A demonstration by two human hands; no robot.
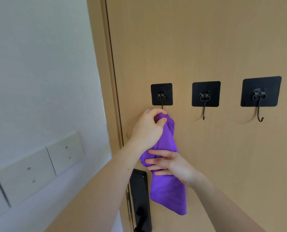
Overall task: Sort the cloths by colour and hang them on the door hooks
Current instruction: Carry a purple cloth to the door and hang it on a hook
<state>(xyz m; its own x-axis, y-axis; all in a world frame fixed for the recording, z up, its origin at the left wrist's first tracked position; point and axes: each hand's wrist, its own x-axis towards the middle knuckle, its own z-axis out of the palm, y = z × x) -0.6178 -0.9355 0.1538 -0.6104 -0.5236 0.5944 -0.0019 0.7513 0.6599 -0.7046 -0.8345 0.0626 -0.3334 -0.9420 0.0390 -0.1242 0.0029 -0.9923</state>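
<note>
The task looks barely begun: none of the three hooks carries a cloth yet. The left grip [147, 128] is closed round the bunched top of a purple cloth [167, 195], right under the left hook [162, 97], whose tip is hidden, so I cannot tell whether the cloth has caught. The right grip [169, 164] holds the cloth's middle, fingers across it. The middle hook [205, 97] and right hook [260, 96] are bare. No other cloths or containers show.

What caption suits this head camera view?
A purple cloth held at the leftmost black adhesive door hook: left hand grips its top, right hand its middle.
</note>
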